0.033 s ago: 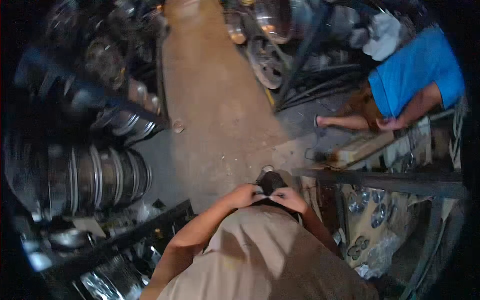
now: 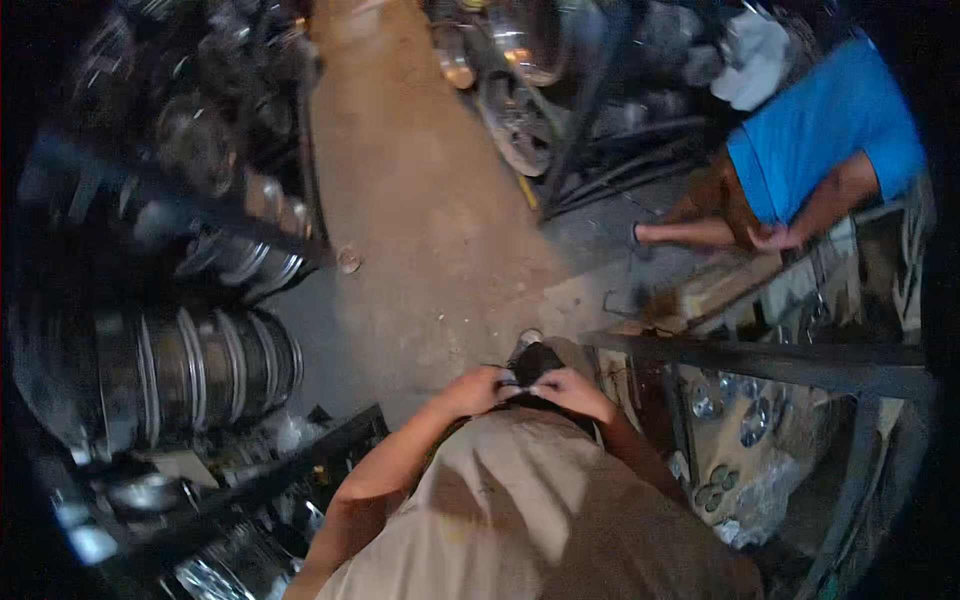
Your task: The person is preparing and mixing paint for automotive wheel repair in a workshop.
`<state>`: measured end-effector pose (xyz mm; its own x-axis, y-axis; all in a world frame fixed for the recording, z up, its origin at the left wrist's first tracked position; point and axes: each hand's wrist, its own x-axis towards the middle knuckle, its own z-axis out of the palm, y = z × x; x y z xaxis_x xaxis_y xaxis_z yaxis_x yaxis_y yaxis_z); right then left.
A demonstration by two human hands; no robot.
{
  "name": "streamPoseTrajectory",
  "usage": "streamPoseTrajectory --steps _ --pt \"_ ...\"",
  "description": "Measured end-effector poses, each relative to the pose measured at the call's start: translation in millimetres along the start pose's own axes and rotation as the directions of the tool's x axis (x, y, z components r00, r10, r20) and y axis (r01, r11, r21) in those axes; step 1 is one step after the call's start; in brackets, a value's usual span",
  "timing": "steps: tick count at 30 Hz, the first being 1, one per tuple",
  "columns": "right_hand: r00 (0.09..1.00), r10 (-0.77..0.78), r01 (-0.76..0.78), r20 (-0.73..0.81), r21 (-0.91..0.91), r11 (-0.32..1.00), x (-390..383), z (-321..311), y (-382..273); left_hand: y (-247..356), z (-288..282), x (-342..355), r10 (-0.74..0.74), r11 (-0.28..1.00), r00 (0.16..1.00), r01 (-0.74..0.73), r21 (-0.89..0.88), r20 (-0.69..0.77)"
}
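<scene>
My left hand (image 2: 481,389) and my right hand (image 2: 573,393) are close together in front of my waist. Fingers and thumb are pinched on both. Between the fingertips is a small pale and dark thing (image 2: 514,387), too small and blurred to name. Below the hands hangs the front of my beige shirt (image 2: 500,480). Past them show my dark trouser leg (image 2: 537,364) and the tip of one shoe (image 2: 530,337).
A brown floor path (image 2: 420,180) runs ahead between racks of metal wheel-like parts. Ribbed metal drums (image 2: 200,375) lie at left. A person in blue (image 2: 820,130) is at far right, beside a dark metal frame (image 2: 760,360). Shiny discs (image 2: 755,420) lie below it.
The whole view has shifted slightly to one side, so the surroundings sit a little further left. My hands keep the same pinched pose at my waist.
</scene>
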<state>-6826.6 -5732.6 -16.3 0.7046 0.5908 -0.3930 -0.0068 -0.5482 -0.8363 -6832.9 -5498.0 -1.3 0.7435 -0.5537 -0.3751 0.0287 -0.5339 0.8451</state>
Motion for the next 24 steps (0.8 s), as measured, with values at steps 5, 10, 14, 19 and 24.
streamPoseTrajectory --steps 5,10,14,19,24 --pt "0.992 -0.108 0.108 0.070 -0.004 0.994 35.8 -78.0 -26.6 49.8 -54.2 41.6 -0.018 0.998 0.999 0.016 0.063 0.034" --pt "0.986 -0.121 0.122 0.117 -0.007 0.992 70.3 -126.0 -25.2 66.7 -75.7 85.5 -0.081 0.995 0.995 0.084 0.046 -0.056" --pt "0.979 -0.122 0.122 0.162 0.010 0.993 94.0 -147.6 -11.0 56.4 -85.0 121.0 -0.136 0.990 0.989 0.132 0.057 0.061" --pt "0.986 -0.119 0.118 0.115 0.014 0.993 118.7 -174.0 -8.6 51.2 -128.8 185.2 -0.105 0.994 0.976 0.102 0.026 0.190" --pt "0.998 0.067 -0.067 0.004 -0.065 0.996 121.1 -207.5 -8.9 69.7 -165.2 246.9 -0.036 0.926 0.957 -0.077 0.370 0.287"
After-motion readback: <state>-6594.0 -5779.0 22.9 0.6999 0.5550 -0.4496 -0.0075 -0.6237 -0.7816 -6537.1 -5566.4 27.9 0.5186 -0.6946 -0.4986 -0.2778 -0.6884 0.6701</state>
